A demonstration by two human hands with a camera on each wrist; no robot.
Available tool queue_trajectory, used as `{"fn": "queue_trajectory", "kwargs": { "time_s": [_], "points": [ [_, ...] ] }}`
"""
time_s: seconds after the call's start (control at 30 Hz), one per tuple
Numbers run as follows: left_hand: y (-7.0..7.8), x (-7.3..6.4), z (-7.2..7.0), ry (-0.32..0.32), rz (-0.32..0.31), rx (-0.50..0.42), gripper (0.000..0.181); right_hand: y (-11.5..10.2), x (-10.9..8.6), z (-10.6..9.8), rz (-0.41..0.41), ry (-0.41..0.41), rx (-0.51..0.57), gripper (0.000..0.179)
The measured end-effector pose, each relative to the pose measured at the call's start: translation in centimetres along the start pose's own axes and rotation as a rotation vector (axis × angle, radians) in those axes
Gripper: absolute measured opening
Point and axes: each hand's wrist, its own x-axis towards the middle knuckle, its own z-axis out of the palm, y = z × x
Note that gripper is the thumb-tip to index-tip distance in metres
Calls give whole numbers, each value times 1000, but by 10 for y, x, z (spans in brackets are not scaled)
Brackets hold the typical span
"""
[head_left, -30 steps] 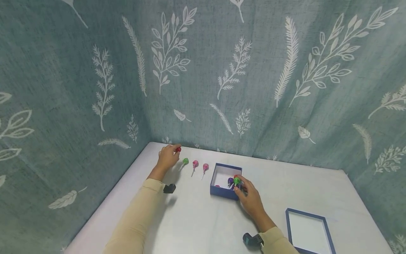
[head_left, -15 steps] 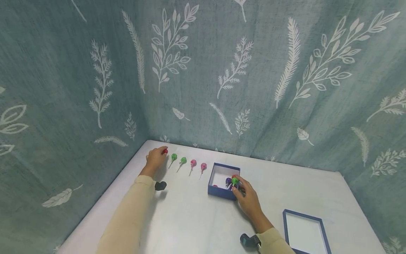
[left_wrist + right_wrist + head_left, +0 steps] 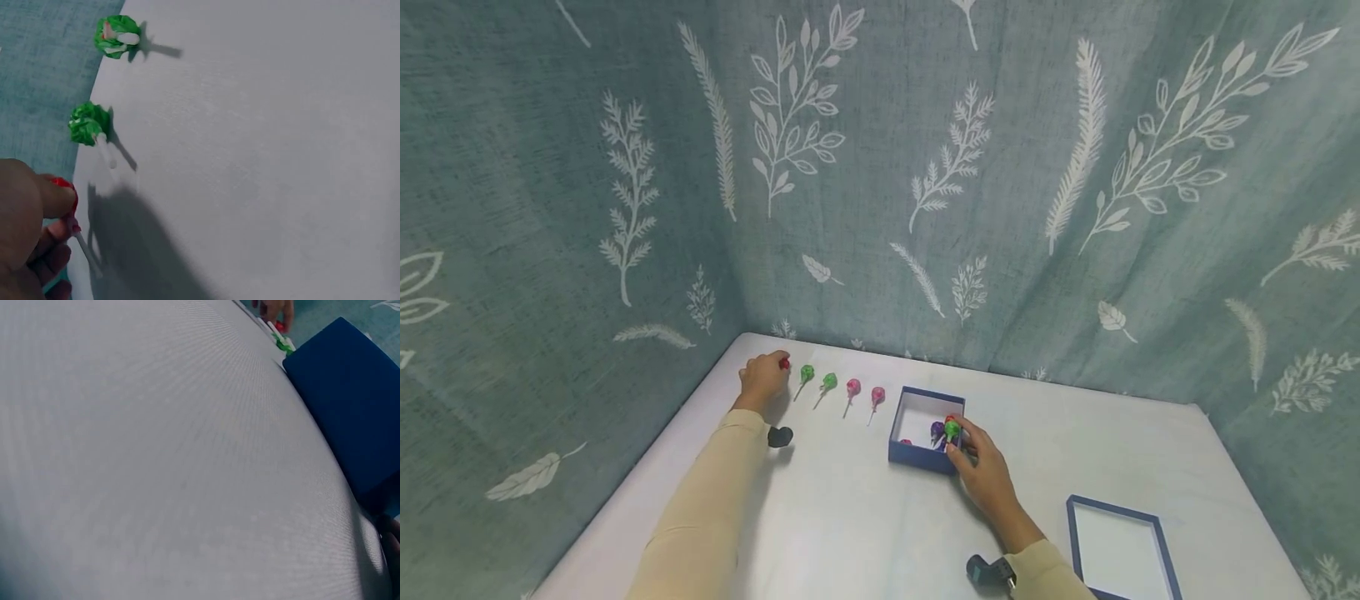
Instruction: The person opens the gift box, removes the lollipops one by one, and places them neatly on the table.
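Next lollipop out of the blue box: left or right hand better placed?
Right, probably: the right hand is at the blue box, fingers around a green lollipop; the left hand is farther off, pinching a red lollipop.

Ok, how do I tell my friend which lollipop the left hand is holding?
On the white table, look near the far left corner, where a row of lollipops leads to the left hand. The red lollipop is pinched there at the row's left end. It's the row's only red one: next come two green ones, then two pink ones.
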Motion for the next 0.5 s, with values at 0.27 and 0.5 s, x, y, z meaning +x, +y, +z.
{"fn": "queue_trajectory", "kwargs": {
  "time_s": [0.27,0.5],
  "points": [
    [1,4,2,-36,-11,5,39,1,-3,0,10,10,3,51],
    [-1,7,2,-70,-46,-8,41,-1,-1,0,0,6,4,51]
  ]
}}
